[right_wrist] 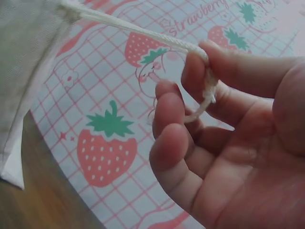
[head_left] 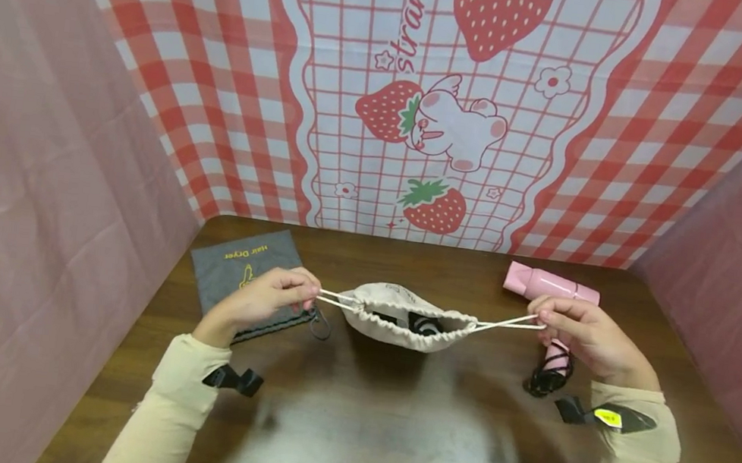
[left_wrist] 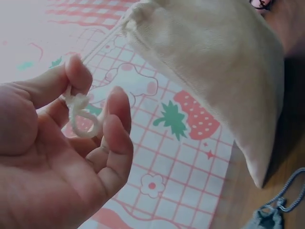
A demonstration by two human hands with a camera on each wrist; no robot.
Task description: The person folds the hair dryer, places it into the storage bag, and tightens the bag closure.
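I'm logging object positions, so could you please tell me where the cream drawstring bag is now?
In the head view, the cream drawstring bag is just below centre, between the left hand and the right hand, which pinch its cords.

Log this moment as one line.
left grip: pinches left cord | right grip: pinches right cord | cream bag: mouth open, black item inside

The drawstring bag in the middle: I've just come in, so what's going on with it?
A person holds the cream drawstring bag by its cords, the left hand pinching the left cord and the right hand the right cord. Its gathered mouth is open, showing something dark inside. A gray pouch marked "Hair Dryer" lies by the left hand; a pink appliance lies by the right.
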